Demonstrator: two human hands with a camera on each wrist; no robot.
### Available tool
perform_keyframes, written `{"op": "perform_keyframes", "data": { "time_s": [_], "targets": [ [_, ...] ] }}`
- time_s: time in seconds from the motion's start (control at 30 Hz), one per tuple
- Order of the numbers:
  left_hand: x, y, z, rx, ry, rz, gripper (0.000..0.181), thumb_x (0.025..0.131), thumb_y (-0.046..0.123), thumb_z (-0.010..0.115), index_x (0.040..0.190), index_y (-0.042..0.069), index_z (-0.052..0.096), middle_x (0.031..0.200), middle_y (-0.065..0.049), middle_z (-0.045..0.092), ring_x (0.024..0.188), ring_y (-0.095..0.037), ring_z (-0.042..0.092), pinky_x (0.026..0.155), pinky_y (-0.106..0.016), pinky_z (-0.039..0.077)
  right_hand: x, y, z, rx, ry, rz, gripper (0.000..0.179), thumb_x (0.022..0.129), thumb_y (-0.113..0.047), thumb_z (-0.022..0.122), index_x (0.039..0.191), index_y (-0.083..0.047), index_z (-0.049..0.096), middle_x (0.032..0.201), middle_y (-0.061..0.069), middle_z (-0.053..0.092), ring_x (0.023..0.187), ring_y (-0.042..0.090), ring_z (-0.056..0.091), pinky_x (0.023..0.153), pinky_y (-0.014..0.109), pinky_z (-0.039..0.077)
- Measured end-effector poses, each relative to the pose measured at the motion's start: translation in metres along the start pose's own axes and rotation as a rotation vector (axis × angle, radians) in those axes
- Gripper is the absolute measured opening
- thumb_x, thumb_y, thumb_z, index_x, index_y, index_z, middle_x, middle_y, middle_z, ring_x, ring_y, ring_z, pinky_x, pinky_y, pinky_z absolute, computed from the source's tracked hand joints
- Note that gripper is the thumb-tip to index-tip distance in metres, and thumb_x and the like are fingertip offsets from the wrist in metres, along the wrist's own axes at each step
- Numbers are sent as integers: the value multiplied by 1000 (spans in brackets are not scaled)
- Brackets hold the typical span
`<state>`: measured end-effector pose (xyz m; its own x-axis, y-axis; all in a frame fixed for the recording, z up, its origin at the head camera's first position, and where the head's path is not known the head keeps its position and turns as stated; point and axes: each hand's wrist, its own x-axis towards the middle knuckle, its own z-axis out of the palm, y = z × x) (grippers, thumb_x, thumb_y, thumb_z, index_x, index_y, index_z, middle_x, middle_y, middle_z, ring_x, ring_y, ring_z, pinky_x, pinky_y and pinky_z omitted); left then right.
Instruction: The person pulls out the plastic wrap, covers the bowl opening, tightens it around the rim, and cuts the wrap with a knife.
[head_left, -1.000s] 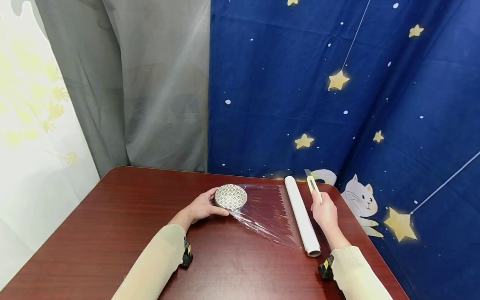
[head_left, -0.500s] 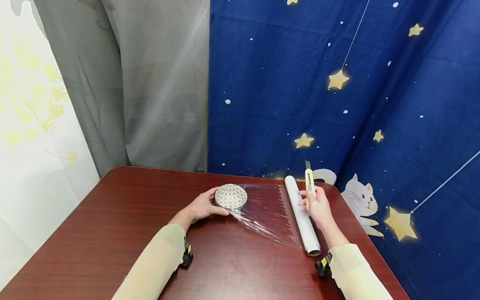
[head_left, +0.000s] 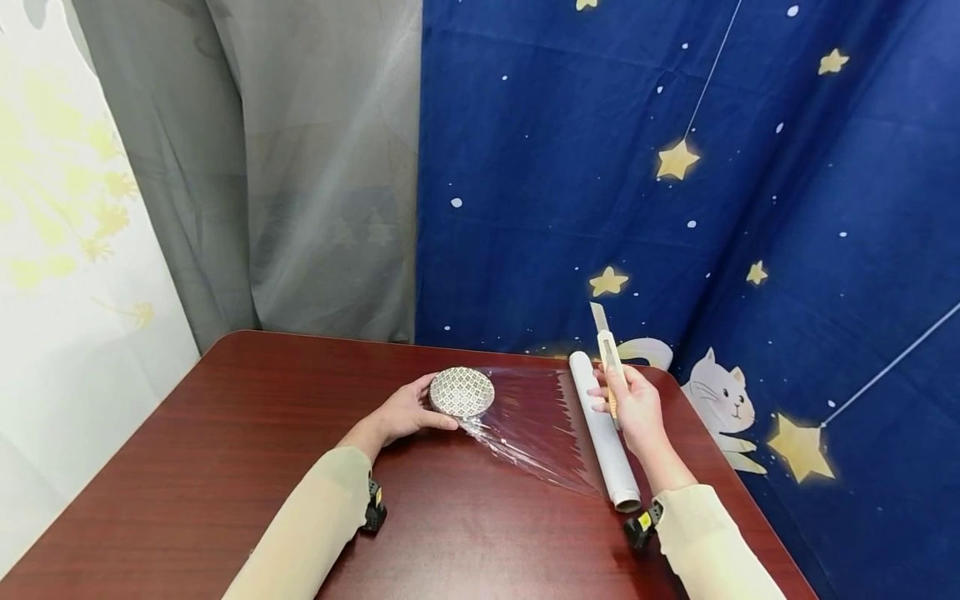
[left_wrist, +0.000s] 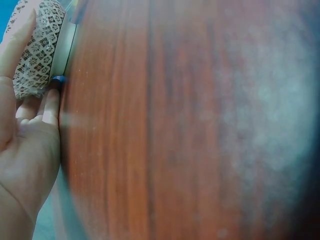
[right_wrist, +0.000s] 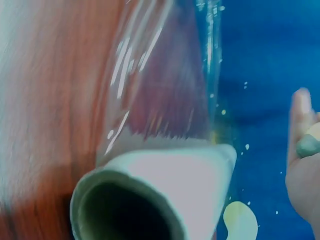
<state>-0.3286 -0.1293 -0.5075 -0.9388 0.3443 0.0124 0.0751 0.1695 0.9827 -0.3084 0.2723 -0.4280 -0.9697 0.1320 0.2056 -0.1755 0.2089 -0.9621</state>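
My left hand (head_left: 407,412) grips a low round piece (head_left: 462,392) with a brown-and-white lattice pattern, thumb at its near side. In the left wrist view the thumb lies across its patterned surface (left_wrist: 42,45). Clear cling film (head_left: 528,421) is drawn from this piece, narrow and creased there, widening toward a white roll (head_left: 604,437). My right hand (head_left: 639,412) holds a pale utility knife (head_left: 611,360), its blade out and tilted up, above the roll's far half. The right wrist view shows the roll's hollow tube end (right_wrist: 125,212) up close; the knife is mostly hidden there.
The reddish-brown wooden table (head_left: 262,450) runs under everything, its far edge just beyond the roll. Behind it hang a grey curtain (head_left: 330,167) and a blue curtain (head_left: 540,167) with stars. Black wrist cameras sit by both pale sleeves (head_left: 322,500).
My right hand has moved from the roll's right side leftward over it, raising and tilting the utility knife. The left hand, patterned piece and film stay almost in place.
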Motion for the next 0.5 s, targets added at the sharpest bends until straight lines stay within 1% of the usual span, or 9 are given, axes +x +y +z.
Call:
{"op": "perform_keyframes", "data": {
  "time_s": [0.07,0.13,0.2,0.3,0.4,0.47,0.5],
  "targets": [
    [0,0,0,4,3,1,104,85,10,95,169,3,35,160,-23,59,141,-30,62,100,-24,54,0,-2,0,-22,6,-11,43,116,-29,57,143,4,62,98,-13,75,81,4,72,71,18,61],
    [0,1,1,9,5,7,103,85,9,95,169,2,35,159,-23,59,140,-31,62,100,-23,53,1,-3,0,-19,-2,-28,40,116,-26,57,144,3,61,95,-15,74,81,4,70,71,18,60],
    [-1,2,0,10,5,8,103,85,9,95,168,2,36,159,-23,60,139,-31,62,99,-23,53,2,-4,0,13,-22,-42,40,116,-23,56,145,5,57,93,-16,75,79,3,71,69,18,60],
    [-1,3,0,5,4,2,103,85,9,95,168,1,36,159,-24,59,138,-31,63,98,-24,54,1,-7,2,104,-82,-38,39,118,-23,52,143,6,48,98,-18,79,82,2,77,72,20,64],
    [-2,3,0,6,5,-3,103,85,10,95,169,2,35,159,-24,59,139,-31,63,97,-24,55,-1,-10,3,135,-108,-22,32,119,-25,47,138,1,45,96,-17,78,72,2,73,64,19,61],
    [-1,2,1,7,3,0,104,85,10,95,169,1,35,159,-24,59,140,-31,62,99,-24,54,-3,-12,4,125,-98,-3,27,120,-27,45,131,-3,48,89,-15,74,62,3,63,55,17,55],
    [-1,2,1,9,2,1,104,85,10,95,169,2,35,160,-24,59,140,-31,62,99,-25,54,-4,-13,5,117,-79,5,27,120,-28,45,129,-3,51,84,-12,70,57,4,57,50,17,50]
  ]
}}
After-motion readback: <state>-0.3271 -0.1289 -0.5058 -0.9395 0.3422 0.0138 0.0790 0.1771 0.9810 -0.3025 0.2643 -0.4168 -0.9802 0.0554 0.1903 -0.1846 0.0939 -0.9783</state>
